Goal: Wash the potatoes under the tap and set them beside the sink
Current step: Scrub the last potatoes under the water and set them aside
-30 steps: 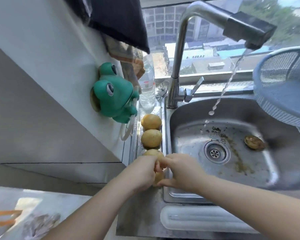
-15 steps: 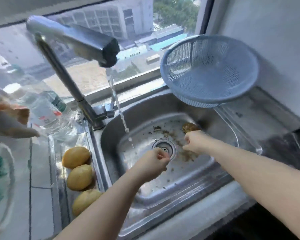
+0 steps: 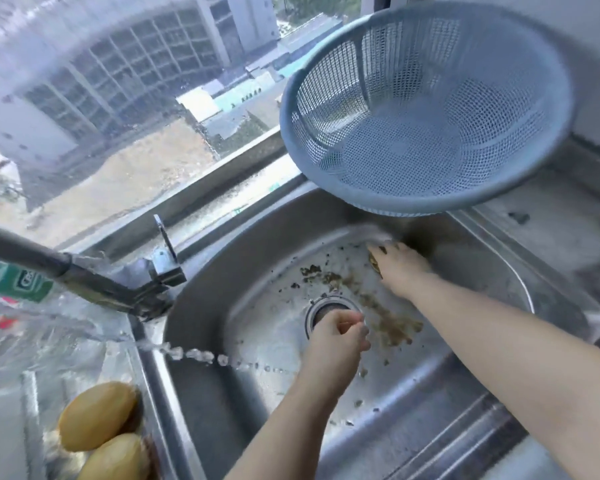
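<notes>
Right hand grips muddy potato; left hand loosely curled, empty; green bottle label unreadable.

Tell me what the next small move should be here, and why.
Probably: close the right hand round the dirty potato at the far wall of the sink and lift it toward the running water. The hand lies over that potato, though a firm grip isn't clear; dirt is strewn across the sink floor, and two clean potatoes lie beside the sink.
</notes>
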Demonstrator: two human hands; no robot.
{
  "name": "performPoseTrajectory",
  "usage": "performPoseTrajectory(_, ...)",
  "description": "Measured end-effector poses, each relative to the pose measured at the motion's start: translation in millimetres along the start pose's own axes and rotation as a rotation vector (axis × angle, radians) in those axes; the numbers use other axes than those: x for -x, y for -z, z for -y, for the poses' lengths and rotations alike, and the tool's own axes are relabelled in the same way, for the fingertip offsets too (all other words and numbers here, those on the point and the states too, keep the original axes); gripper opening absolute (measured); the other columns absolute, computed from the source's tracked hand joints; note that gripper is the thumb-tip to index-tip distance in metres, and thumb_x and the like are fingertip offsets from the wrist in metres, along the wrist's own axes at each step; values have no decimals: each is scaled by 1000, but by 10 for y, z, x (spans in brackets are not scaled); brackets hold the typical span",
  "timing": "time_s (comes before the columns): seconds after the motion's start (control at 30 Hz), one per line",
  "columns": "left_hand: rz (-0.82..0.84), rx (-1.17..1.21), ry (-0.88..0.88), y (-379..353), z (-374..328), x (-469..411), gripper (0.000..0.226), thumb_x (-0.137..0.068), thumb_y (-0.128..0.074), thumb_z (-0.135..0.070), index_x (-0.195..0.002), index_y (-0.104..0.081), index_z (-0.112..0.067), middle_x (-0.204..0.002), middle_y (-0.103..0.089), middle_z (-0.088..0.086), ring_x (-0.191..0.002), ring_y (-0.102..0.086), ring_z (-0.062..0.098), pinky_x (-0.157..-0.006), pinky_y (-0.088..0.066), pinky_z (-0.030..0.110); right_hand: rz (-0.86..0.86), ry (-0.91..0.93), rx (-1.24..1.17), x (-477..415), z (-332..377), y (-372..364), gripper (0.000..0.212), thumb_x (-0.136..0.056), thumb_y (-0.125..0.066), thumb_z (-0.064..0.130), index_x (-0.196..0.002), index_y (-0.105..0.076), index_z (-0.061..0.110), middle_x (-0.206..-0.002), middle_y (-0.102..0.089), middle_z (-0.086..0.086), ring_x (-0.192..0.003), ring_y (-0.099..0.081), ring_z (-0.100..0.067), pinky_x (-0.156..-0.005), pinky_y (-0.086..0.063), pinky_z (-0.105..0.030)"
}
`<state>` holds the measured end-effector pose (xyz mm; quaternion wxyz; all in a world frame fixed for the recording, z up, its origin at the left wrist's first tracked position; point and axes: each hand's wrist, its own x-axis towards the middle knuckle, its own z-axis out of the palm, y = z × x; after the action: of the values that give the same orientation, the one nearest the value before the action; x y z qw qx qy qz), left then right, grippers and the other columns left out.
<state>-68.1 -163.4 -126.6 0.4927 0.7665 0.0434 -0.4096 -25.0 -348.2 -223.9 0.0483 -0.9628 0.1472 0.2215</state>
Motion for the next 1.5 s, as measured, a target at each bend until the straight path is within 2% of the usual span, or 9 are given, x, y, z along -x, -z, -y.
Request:
performPoseTrajectory(0.17, -24, 21, 36, 55, 31, 41, 10, -95, -52, -17, -94, -58, -25, -97, -62, -3, -75, -61, 5, -68, -46, 21, 103, -14, -44, 120, 54, 55, 43, -88, -59, 15, -129, -44, 11, -132, -41, -17, -112, -51, -37, -90, -44, -37)
performPoseTrajectory(0.33, -40, 131, 128, 201, 102, 301, 11, -94, -52, -13, -99, -59, -22, -98, -63, 1, -77, -61, 11, -73, -49, 26, 251, 37, -585, 592, 377, 390, 56, -77, -76, 31, -123, -48, 15, -110, -58, 0, -92, -54, -16, -66, -41, -25)
performPoseTrajectory(0.53, -146, 604, 275, 581, 139, 842, 21, -100, -44, -31, -112, -52, -16, -115, -58, 10, -96, -64, 28, -68, -56, 35, 316, 190, -938, 1318, 1015, 855, 57, -74, -77, 42, -120, -52, 18, -115, -61, -1, -102, -59, -14, -91, -49, -29)
performPoseTrajectory(0.67, -169, 851, 93, 777, 53, 1093, 41, -102, -38, -41, -122, -56, -9, -119, -61, 21, -100, -65, 32, -66, -60, 34, 319, 274, -1133, 1719, 1349, 1089, 45, -76, -72, 49, -107, -57, 20, -102, -65, 2, -92, -63, -10, -77, -51, -22)
performPoseTrajectory(0.83, -174, 1029, 23, 886, -114, 1179, 45, -102, -39, -39, -123, -60, -6, -121, -65, 16, -108, -64, 25, -67, -58, 33, -18, 268, -953, 1928, 1703, 1189, 36, -89, -51, 51, -108, -56, 20, -111, -53, 0, -106, -51, -16, -93, -44, -33)
performPoseTrajectory(1.03, -247, 994, -24, 1004, -162, 1254, 39, -100, -41, -44, -106, -62, -12, -102, -69, 11, -94, -65, 22, -67, -53, 34, 47, 390, -1109, 2052, 1782, 1288, 42, -94, -53, 35, -132, -40, 23, -114, -46, 3, -110, -48, -13, -94, -39, -26)
performPoseTrajectory(1.23, -345, 616, -142, 849, -202, 1163, 43, -99, -34, -46, -83, -66, -21, -75, -63, 7, -73, -58, 20, -62, -45, 33, -105, 138, -1405, 1971, 1916, 1249, 21, -96, -48, 29, -106, -60, 15, -96, -67, -2, -94, -63, -18, -79, -51, -29)
performPoseTrajectory(1.4, -258, 453, -279, 817, -129, 1208, 28, -100, -41, -32, -89, -62, -18, -72, -57, 9, -65, -50, 20, -56, -42, 30, 53, -136, -1721, 1940, 1916, 1167, 38, -99, -38, 31, -84, -67, 14, -84, -70, -11, -79, -65, -28, -58, -47, -30)
performPoseTrajectory(1.5, -224, 461, -227, 872, -107, 1213, 19, -94, -49, -26, -81, -58, -16, -56, -46, -3, -52, -40, 11, -45, -36, 20, 137, -130, -1811, 1966, 1924, 1109, 33, -100, -35, 27, -94, -66, 17, -92, -68, -9, -83, -62, -23, -53, -41, -25)
